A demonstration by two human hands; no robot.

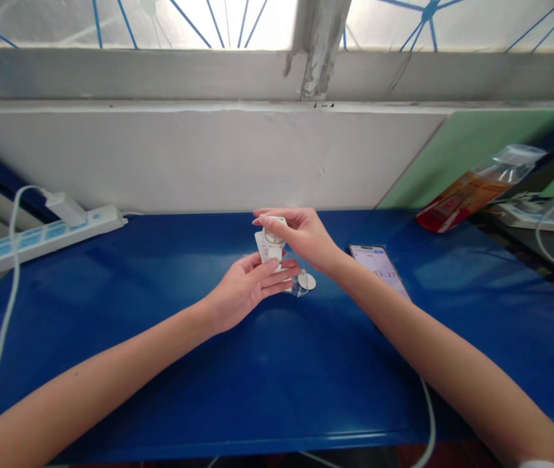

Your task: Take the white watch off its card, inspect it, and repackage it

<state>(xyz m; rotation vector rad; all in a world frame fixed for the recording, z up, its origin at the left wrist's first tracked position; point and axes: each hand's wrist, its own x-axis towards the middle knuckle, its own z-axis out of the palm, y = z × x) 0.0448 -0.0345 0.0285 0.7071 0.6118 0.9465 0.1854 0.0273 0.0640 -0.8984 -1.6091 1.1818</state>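
Note:
My left hand (pixel 245 289) pinches the lower band of what looks like a white wristwatch (pixel 273 238), its thumb in front and its other fingers spread behind. At the top, my right hand (pixel 301 234) grips the same watch between thumb and fingers. A small white card (pixel 260 246) with dark marks shows at the watch's left side. Just beyond my left fingertips is a clear plastic piece (pixel 300 286) beside a white round disc (pixel 308 281); how they connect to the watch is hidden.
A lit phone (pixel 378 265) lies right of my right forearm on the blue table (pixel 277 377). At left is a white power strip (pixel 52 237) with a plugged-in charger (pixel 65 208) and cable. A red-labelled bottle (pixel 476 188) leans at the right, near another power strip (pixel 544 218).

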